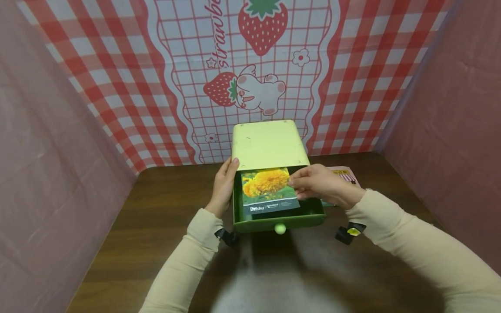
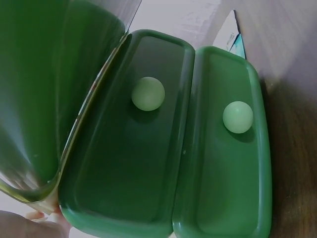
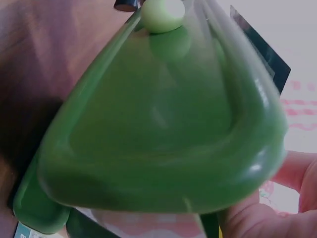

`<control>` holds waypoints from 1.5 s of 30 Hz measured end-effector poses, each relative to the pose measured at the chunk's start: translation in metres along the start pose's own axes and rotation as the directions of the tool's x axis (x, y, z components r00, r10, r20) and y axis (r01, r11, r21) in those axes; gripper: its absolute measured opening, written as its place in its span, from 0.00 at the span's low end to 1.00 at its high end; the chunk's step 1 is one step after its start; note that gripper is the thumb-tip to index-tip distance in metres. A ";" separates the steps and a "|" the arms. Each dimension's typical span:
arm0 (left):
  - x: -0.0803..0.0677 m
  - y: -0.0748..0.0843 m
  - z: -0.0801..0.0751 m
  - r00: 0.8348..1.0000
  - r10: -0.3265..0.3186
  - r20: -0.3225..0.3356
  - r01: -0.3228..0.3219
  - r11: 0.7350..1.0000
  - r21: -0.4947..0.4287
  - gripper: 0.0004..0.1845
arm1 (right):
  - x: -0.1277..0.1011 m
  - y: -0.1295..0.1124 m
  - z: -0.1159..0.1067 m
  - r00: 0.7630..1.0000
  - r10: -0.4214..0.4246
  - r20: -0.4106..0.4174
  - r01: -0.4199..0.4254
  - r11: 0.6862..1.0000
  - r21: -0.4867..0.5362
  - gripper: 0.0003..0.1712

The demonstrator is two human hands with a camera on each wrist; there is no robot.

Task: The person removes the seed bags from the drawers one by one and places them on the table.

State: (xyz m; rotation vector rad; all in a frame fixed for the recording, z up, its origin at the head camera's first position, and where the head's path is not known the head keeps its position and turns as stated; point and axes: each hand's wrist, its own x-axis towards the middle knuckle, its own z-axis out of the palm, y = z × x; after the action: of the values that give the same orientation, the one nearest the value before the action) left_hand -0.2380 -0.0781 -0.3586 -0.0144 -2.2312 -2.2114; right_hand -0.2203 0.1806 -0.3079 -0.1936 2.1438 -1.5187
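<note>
A pale yellow-green drawer box [image 1: 268, 143] stands on the brown table [image 1: 156, 226]. Its top green drawer [image 1: 278, 219] is pulled out toward me, round knob [image 1: 279, 228] in front. My right hand [image 1: 309, 181] pinches a card with a yellow flower picture [image 1: 268, 191] by its right edge and holds it over the open drawer. My left hand [image 1: 225, 184] rests against the box's left side, thumb at the top corner. The left wrist view looks at two green drawer fronts [image 2: 148, 148] with pale knobs [image 2: 147, 93]. The right wrist view shows the drawer front [image 3: 163, 129] close up and fingertips [image 3: 297, 183].
A pink printed sheet [image 1: 346, 176] lies on the table behind my right hand. A red gingham strawberry backdrop [image 1: 250, 65] closes the back, pink cloth walls [image 1: 47, 165] stand at both sides. Bare wood lies left of the box and in front.
</note>
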 end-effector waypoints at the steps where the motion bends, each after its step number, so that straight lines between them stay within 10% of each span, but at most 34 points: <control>1: 0.000 0.000 0.000 1.000 -0.001 0.001 0.001 1.000 -0.006 0.35 | -0.002 0.000 -0.001 1.000 0.004 0.006 -0.004 1.000 0.001 0.24; 10: 0.023 -0.032 -0.002 0.999 0.035 -0.039 -0.038 0.997 -0.073 0.39 | -0.020 0.003 0.000 0.997 -0.016 0.073 0.017 1.000 -0.001 0.21; 27: 0.022 -0.032 -0.003 0.998 0.046 -0.035 -0.050 0.994 -0.097 0.37 | -0.048 0.001 0.000 0.996 -0.035 0.086 0.037 0.999 -0.022 0.13; 45: 0.022 -0.032 -0.006 0.997 0.060 -0.040 -0.059 0.998 0.006 0.39 | -0.059 -0.006 -0.092 0.965 -0.054 -0.255 0.110 0.971 0.212 0.08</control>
State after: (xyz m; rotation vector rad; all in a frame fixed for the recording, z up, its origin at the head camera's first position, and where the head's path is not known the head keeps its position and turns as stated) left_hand -0.2600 -0.0843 -0.3905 -0.0354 -2.1855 -2.1570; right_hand -0.2146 0.2790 -0.2602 -0.0138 2.1487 -1.9080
